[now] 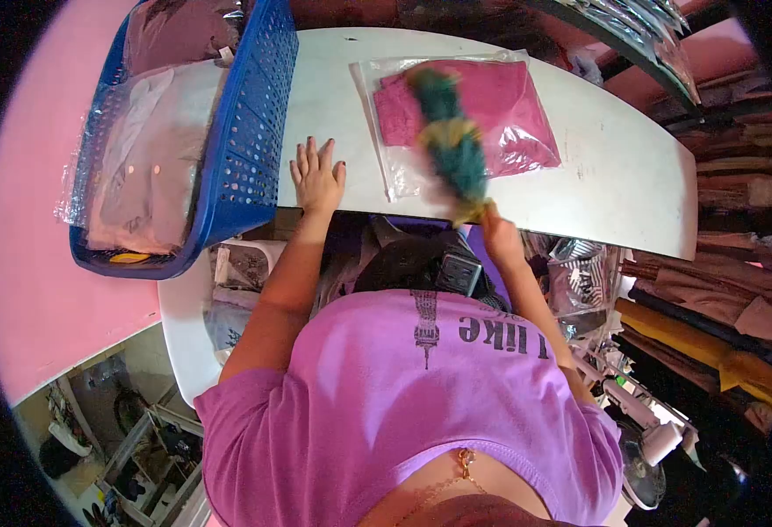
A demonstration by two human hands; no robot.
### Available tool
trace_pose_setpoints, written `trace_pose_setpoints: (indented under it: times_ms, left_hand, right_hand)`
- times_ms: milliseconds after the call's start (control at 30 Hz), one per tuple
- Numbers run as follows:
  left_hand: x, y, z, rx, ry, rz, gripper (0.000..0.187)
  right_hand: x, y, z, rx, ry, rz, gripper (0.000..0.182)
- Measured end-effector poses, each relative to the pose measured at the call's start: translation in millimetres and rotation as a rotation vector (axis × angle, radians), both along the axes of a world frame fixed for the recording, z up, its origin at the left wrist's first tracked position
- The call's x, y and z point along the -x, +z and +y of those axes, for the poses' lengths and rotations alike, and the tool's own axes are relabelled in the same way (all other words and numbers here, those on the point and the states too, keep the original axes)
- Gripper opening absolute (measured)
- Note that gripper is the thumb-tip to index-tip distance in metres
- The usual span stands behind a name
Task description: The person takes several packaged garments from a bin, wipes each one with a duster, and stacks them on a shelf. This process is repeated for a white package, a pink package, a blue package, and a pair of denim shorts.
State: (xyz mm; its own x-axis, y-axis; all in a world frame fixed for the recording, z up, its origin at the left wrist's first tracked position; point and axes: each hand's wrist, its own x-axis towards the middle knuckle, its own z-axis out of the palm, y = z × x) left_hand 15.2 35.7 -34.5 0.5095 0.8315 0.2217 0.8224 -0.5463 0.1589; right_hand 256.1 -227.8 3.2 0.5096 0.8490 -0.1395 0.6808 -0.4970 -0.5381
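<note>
My right hand [502,237] is closed round the handle end of a fluffy green and yellow duster [456,154], which is blurred by motion. The duster's head lies across a clear plastic bag [390,162] with folded magenta cloth [509,105] inside, hiding part of it. My left hand [318,180] rests flat on the white table [596,176], fingers spread, between the bag and a blue basket. Nothing is in that hand.
The blue perforated basket [250,132] on the left holds clear-bagged folded clothes [144,167]. Shelves with stacked folded garments [728,307] line the right side. More plastic-wrapped packets [640,35] lie on a rack at the upper right. A fan [640,465] stands at the lower right.
</note>
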Motion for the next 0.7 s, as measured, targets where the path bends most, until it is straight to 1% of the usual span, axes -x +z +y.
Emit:
trace_pose_setpoints:
  times_ms: [33,67,100,167,200,233,300,333,400,433,500,567,600,633,700]
  left_hand:
    - [0,-1,0,-0.008,0.002,0.000,0.052]
    - [0,-2,1,-0.016,0.005,-0.001,0.052]
    - [1,-3,2,-0.017,0.004,-0.006,0.052]
    - [1,-6,2,-0.016,0.012,0.011,0.052]
    - [1,-4,1,-0.016,0.012,0.007,0.052]
    - [0,-2,0,-0.023,0.013,-0.007,0.052]
    - [0,-1,-1,-0.031,0.013,-0.024,0.052]
    - [0,0,-2,-0.033,0.012,-0.028,0.052]
    - [0,3,-1,-0.040,0.010,-0.037,0.051]
    - [0,4,-2,-0.039,0.006,-0.043,0.051]
    - [0,6,-2,-0.042,-0.003,-0.051,0.051]
    - [0,6,-2,-0.032,0.004,-0.048,0.050]
    - [0,5,-2,-0.028,0.011,-0.049,0.050]
    - [0,5,-2,-0.041,0.009,-0.053,0.050]
    - [0,4,-2,-0.047,0.007,-0.051,0.050]
  right_hand:
    - [2,-13,-7,0.041,0.136,-0.019,0.022]
    - [11,-8,-8,0.069,0.216,0.000,0.022]
    - [11,-1,-6,0.068,0.215,-0.005,0.022]
    - [7,16,2,-0.031,0.245,0.057,0.023]
    - [3,34,12,-0.032,0.087,0.064,0.020]
    - [-3,39,22,-0.067,-0.086,0.038,0.019]
    - [-18,54,43,-0.054,-0.255,-0.134,0.021]
    - [-20,54,47,-0.055,-0.257,-0.137,0.021]
    - [-18,57,57,0.108,-0.021,-0.201,0.024]
    - [-14,58,63,0.159,0.170,-0.215,0.024]
    - [-6,82,79,-0.029,0.298,-0.116,0.023]
    - [-25,87,91,-0.104,0.258,-0.167,0.024]
    - [-31,89,100,0.003,0.096,-0.166,0.024]
    - [-33,88,106,0.008,0.103,-0.164,0.024]
    - [-33,86,113,0.123,-0.009,-0.243,0.024]
